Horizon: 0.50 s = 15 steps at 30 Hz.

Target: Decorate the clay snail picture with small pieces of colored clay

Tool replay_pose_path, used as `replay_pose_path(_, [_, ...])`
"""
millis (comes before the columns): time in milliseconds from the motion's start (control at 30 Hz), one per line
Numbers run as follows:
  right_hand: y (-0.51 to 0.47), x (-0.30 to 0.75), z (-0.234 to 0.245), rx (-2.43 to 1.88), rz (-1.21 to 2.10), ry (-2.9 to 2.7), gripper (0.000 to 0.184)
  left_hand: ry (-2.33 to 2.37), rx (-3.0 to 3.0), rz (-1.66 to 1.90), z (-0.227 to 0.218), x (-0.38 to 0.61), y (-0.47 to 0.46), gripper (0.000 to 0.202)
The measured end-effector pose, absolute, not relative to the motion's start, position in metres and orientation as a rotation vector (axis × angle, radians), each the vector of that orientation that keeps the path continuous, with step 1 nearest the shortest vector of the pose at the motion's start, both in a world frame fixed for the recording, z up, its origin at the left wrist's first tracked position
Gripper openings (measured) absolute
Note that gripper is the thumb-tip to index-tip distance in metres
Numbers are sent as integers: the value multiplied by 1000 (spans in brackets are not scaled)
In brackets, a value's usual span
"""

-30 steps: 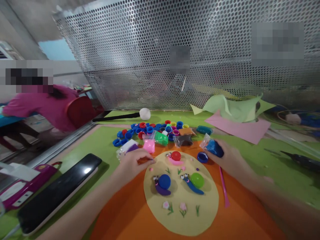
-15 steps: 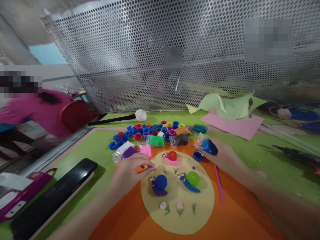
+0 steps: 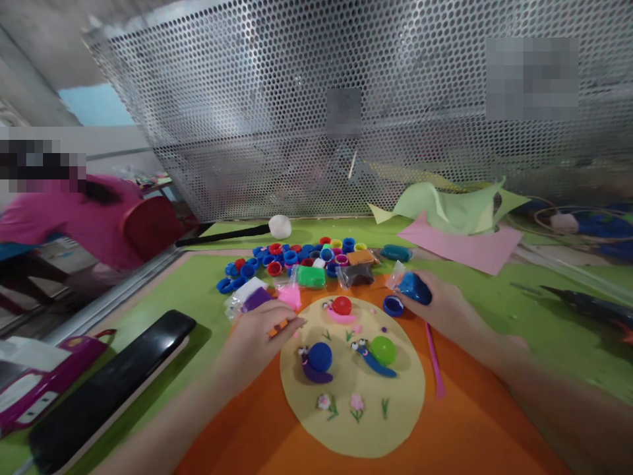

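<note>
My left hand (image 3: pixel 264 326) hovers at the left rim of a pale yellow paper circle (image 3: pixel 366 432), thumb and fingertips pinched together. Whatever lies between them is too small to make out. My right hand (image 3: pixel 440 307) is closed around a clear packet of blue clay (image 3: pixel 414 289), beside a blue bottle cap (image 3: pixel 393 305). On the circle are a purple clay snail with a blue cap shell (image 3: pixel 320 357), a blue snail with a green shell (image 3: pixel 383 350) and a pink snail with a red shell (image 3: pixel 341 305). Small clay flowers (image 3: pixel 357 404) and grass blades decorate its lower part.
Several bottle caps (image 3: pixel 290 258) and clay packets (image 3: pixel 311 277) lie behind the circle. A pink modelling tool (image 3: pixel 436 363) rests on the orange sheet (image 3: pixel 469 429). A black case (image 3: pixel 113 389) is left, a glue gun (image 3: pixel 583 302) right. A person in pink (image 3: pixel 99 224) bends at far left.
My left hand's pinched fingers have drawn slightly back and curled more. My right hand keeps its hold on the blue clay packet, barely moving. The view has shifted a little.
</note>
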State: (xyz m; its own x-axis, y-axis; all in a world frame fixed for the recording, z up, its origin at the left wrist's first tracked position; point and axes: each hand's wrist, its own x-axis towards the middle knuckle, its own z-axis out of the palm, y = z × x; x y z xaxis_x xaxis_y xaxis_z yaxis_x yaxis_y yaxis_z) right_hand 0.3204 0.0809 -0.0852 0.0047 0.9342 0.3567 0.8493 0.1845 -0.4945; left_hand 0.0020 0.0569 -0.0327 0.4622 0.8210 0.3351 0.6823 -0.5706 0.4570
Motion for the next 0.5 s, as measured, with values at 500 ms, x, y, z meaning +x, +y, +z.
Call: replay_pose_path(500, [80,323,-87,-1667,189,-1882,36,1241,2556,756,-31,-7,60,20])
